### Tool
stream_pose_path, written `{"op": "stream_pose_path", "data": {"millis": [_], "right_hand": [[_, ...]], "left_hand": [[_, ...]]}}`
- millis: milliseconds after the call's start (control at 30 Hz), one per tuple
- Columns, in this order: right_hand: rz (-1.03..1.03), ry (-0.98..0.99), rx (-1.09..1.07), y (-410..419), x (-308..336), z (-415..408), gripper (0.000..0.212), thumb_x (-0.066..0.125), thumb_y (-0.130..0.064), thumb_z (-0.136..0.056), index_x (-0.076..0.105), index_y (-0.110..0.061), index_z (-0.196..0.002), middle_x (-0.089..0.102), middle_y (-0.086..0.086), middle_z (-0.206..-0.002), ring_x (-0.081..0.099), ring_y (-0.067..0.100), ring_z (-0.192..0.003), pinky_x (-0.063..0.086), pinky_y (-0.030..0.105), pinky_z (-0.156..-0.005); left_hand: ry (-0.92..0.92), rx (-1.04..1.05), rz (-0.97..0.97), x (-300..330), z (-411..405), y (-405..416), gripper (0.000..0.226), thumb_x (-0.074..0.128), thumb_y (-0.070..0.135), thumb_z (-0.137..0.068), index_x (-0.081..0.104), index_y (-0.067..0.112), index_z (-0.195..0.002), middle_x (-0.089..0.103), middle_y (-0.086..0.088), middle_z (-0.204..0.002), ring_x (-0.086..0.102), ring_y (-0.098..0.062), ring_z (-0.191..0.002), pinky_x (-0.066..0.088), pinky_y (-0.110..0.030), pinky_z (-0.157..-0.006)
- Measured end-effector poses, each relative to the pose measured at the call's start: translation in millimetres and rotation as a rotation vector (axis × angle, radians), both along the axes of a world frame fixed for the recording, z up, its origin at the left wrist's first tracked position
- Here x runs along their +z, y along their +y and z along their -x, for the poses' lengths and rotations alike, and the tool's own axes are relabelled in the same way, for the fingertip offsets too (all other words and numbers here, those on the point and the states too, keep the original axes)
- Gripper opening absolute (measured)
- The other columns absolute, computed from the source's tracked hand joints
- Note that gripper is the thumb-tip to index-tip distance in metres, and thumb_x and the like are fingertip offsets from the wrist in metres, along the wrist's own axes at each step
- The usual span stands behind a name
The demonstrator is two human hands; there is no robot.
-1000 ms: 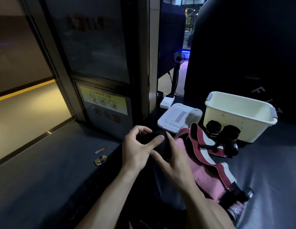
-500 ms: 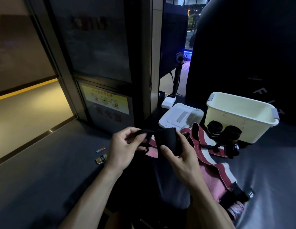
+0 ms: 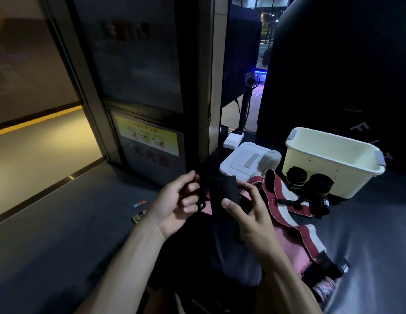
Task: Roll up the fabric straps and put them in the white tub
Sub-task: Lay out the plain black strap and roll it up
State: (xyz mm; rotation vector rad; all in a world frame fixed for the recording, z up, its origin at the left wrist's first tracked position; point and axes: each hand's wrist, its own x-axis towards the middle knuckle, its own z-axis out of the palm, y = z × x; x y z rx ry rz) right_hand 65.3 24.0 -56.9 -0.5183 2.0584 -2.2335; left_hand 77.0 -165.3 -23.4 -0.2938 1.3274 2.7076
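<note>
A black fabric strap [image 3: 223,191] is held up between both hands in front of me. My left hand [image 3: 175,206] pinches its thin looped end, and my right hand [image 3: 247,214] grips the wide flat part with thumb and fingers. The rest of the strap hangs down into shadow. A red and white strap [image 3: 279,200] lies unrolled on the dark mat to the right. Two rolled black straps [image 3: 309,184] stand in front of the white tub [image 3: 333,159], which sits at the right rear.
The tub's white lid [image 3: 249,160] lies flat left of the tub. A white box [image 3: 233,139] and a small fan [image 3: 250,81] stand behind it. More dark strap ends [image 3: 329,268] lie near my right arm. Small items [image 3: 138,210] lie on the floor at left.
My hands have parted and lifted the black strap, stretching it out between them; a second ago they were close together over a bunched strap. The view has shifted slightly.
</note>
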Motion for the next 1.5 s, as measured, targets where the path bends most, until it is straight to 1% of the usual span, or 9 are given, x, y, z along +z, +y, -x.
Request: {"op": "stream_pose_path", "data": {"millis": [100,233,333,500,667,900,1267,1400,1500], "right_hand": [[0.208,-0.151,0.119,-3,5,-6,0.043,0.073,-0.016,-0.084,0.061,-0.02,-0.125,0.073,0.011,-0.115,0.071,0.03,-0.107,0.059,0.037,-0.088],[0.301,-0.29,0.217,-2,9,-7,0.047,0.067,-0.012,-0.081,0.064,-0.014,-0.127,0.072,0.01,-0.119,0.07,0.028,-0.107,0.058,0.032,-0.085],[0.323,-0.395,0.28,0,12,-4,0.054,0.066,-0.012,-0.081,0.061,-0.01,-0.135,0.065,0.019,-0.133,0.067,0.028,-0.113,0.057,0.03,-0.084],[0.365,-0.472,0.372,2,17,1,0.064,0.074,-0.033,-0.081,0.058,-0.014,-0.14,0.064,0.016,-0.134,0.06,0.032,-0.117,0.05,0.041,-0.092],[0.377,-0.53,0.267,4,23,-1,0.03,0.055,-0.035,-0.091,0.082,-0.021,-0.093,0.073,0.013,-0.103,0.067,0.027,-0.088,0.055,0.033,-0.076],[0.44,-0.622,0.286,8,30,-4,0.041,0.058,-0.035,-0.085,0.063,-0.004,-0.113,0.067,0.02,-0.098,0.063,0.023,-0.062,0.056,0.032,-0.057],[0.125,-0.604,0.373,7,25,-1,0.035,0.06,-0.036,-0.082,0.064,-0.005,-0.1,0.064,0.009,-0.07,0.057,0.017,-0.054,0.047,0.027,-0.048],[-0.037,-0.509,0.325,0,11,5,0.03,0.068,-0.031,-0.09,0.072,-0.003,-0.099,0.067,0.013,-0.082,0.064,0.022,-0.068,0.052,0.032,-0.055],[-0.158,-0.394,0.218,-1,0,9,0.026,0.066,-0.024,-0.097,0.073,0.0,-0.092,0.066,0.014,-0.082,0.064,0.025,-0.075,0.055,0.035,-0.065]], "left_hand": [[-0.06,0.007,0.089,-20,8,7,0.028,0.071,0.039,-0.085,0.063,0.014,-0.075,0.058,0.0,-0.06,0.049,-0.008,-0.047,0.039,-0.014,-0.044],[-0.061,-0.015,0.061,-28,8,14,0.077,0.09,0.046,-0.07,0.066,0.007,-0.132,0.061,-0.024,-0.137,0.053,-0.034,-0.117,0.034,-0.043,-0.097],[0.001,0.012,0.178,-24,10,18,0.043,0.084,0.04,-0.071,0.076,0.015,-0.105,0.072,-0.015,-0.106,0.063,-0.027,-0.094,0.043,-0.038,-0.085],[0.045,0.099,0.218,-25,11,27,0.03,0.066,0.031,-0.098,0.071,0.008,-0.116,0.063,-0.022,-0.114,0.056,-0.03,-0.096,0.044,-0.035,-0.079],[0.078,0.107,0.267,-34,9,32,0.017,0.058,0.028,-0.102,0.072,0.02,-0.107,0.065,-0.013,-0.101,0.059,-0.019,-0.083,0.048,-0.032,-0.064],[0.175,-0.001,0.258,-31,7,26,0.016,0.074,0.026,-0.089,0.071,0.013,-0.099,0.058,-0.026,-0.096,0.058,-0.033,-0.076,0.054,-0.036,-0.058],[0.474,-0.379,0.889,6,15,-8,0.022,0.055,0.026,-0.101,0.065,0.01,-0.09,0.062,0.004,-0.084,0.054,-0.008,-0.082,0.044,-0.02,-0.076],[0.427,-0.596,1.133,17,23,-12,0.025,0.057,0.023,-0.102,0.063,0.004,-0.086,0.055,-0.01,-0.08,0.045,-0.018,-0.075,0.036,-0.032,-0.069],[0.427,-0.601,1.305,14,27,-6,0.019,0.061,0.012,-0.1,0.067,0.001,-0.085,0.058,-0.007,-0.087,0.048,0.001,-0.068,0.037,-0.014,-0.066]]}}
